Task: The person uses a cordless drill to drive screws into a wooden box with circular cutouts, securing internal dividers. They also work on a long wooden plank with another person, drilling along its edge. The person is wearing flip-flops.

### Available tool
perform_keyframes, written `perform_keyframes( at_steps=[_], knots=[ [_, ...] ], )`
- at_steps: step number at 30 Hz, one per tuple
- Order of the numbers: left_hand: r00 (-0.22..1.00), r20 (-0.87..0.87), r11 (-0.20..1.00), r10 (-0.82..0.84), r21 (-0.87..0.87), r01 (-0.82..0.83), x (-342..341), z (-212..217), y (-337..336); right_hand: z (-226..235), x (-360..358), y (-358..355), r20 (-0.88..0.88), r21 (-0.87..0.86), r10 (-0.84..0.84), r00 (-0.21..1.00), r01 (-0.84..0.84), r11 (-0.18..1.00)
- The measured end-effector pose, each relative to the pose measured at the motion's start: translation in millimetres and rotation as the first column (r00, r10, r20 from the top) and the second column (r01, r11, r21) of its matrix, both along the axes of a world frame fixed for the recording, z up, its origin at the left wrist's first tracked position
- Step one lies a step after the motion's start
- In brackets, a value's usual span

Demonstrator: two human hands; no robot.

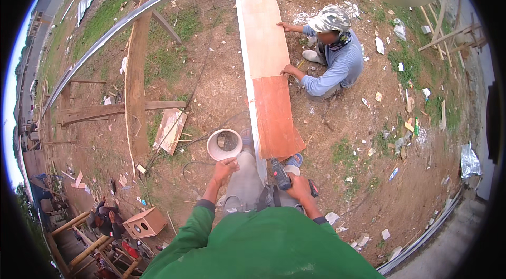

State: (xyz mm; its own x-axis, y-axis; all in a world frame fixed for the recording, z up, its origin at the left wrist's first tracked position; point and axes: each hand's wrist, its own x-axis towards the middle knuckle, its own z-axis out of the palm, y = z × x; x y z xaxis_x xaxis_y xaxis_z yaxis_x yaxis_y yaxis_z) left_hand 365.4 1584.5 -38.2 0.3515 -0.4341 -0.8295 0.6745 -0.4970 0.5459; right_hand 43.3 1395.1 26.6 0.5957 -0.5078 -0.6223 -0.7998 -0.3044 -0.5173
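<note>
My right hand [299, 188] grips a dark cordless drill [281, 174], its nose by the near end of a reddish plywood piece [273, 115]. A long pale plywood strip [262, 21] continues away from that piece, with a white metal edge [246, 63] along its left side. My left hand [225, 168] is closed with its fingers drawn together, in front of a round whitish tub [224, 145]; whatever it may hold is too small to make out. A co-worker in a cap [337, 57] crouches to the right, both hands on the strip's right edge.
Left of me, a long plank [137, 79] and a curved metal channel [132, 21] rest on wooden supports. A plywood offcut [170, 130] and cables lie near the tub. A wooden box with round holes [145, 223] and a seated person are lower left. Scraps litter the ground.
</note>
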Motion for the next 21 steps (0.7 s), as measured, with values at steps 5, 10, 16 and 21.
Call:
perform_keyframes(
  at_steps=[5, 10, 16, 21],
  knots=[
    [0.993, -0.048, 0.983, 0.107, -0.147, -0.113, -50.9, 59.5, -33.7, 82.3, -17.0, -16.0, 0.232, -0.041, 0.02, 0.972, -0.011, 0.999],
    [0.999, 0.028, 0.979, 0.019, -0.203, -0.013, -71.5, 105.9, -71.5, 137.7, -17.1, -29.0, 0.369, 0.01, 0.01, 0.929, -0.015, 1.0],
    [0.999, 0.018, 0.964, 0.033, -0.266, -0.027, -34.8, 119.6, -98.4, 162.8, 22.5, -35.1, 0.431, 0.025, -0.016, 0.902, 0.005, 1.0],
    [0.993, -0.118, 0.923, 0.026, -0.379, -0.069, 42.1, 113.9, -111.8, 173.5, 91.9, -35.9, 0.454, -0.014, -0.009, 0.891, 0.017, 1.0]
  ],
)
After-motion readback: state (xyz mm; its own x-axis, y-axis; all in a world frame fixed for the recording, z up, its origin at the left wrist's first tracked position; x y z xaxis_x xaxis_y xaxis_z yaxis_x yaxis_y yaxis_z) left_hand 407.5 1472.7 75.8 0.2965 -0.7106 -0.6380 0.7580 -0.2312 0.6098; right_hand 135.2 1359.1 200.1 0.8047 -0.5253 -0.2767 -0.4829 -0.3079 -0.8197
